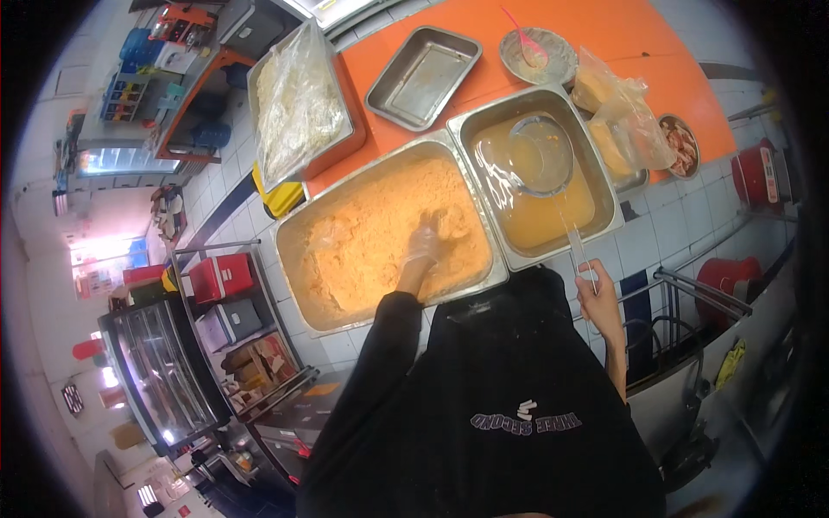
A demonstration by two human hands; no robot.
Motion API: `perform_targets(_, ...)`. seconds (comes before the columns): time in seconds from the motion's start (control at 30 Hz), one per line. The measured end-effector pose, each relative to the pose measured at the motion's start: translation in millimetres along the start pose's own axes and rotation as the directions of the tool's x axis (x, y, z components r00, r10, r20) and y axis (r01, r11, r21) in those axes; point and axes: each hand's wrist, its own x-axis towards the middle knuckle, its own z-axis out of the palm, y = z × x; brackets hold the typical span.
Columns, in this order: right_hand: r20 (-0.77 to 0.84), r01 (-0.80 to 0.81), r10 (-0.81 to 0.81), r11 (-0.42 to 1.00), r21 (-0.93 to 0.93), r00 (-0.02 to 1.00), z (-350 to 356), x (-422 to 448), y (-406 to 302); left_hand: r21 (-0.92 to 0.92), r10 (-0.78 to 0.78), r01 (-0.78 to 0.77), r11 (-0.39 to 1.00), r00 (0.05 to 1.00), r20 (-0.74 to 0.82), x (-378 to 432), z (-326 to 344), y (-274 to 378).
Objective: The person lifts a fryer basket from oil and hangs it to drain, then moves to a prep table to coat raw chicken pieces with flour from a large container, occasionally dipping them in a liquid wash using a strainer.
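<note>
My left hand (pixel 421 248), in a clear plastic glove, is pushed into orange breading or flour (pixel 369 220) that fills a large metal pan (pixel 285 259); its fingers are partly hidden in the crumbs. My right hand (pixel 599 294), bare, grips the handle of a metal strainer (pixel 543 155). The strainer's round bowl lies in yellowish liquid (pixel 550 223) inside a deep metal pan (pixel 609 188), just right of the breading pan. The two pans touch along their rims.
On the orange table (pixel 602 19) are an empty metal tray (pixel 424 78), a bowl (pixel 508 61) with a pink spoon (pixel 532 53), bags of orange powder (pixel 612 139) and a bowl of raw meat (pixel 680 147). At left stands a plastic-covered pan of pale flour (pixel 301 103).
</note>
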Motion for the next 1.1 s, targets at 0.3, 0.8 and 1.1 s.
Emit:
perform_targets(0.3, -0.004, -0.028, 0.028, 1.000, 0.012, 1.000, -2, 3, -2, -0.050, 0.111, -0.118, 0.992, 0.986, -0.127, -50, -59, -54)
perform_targets(0.8, 0.012, -0.025, 0.025, 1.000, -0.004, 1.000, 3, 4, -5, -0.322, -0.177, 0.113, 0.940, 0.969, -0.174, -28, -19, -40)
perform_targets(1.1, 0.000, -0.009, 0.009, 1.000, 0.021, 1.000, 6, -1, -7, 0.345, 0.313, -0.231, 0.910, 0.927, -0.205, 9, 0, -5)
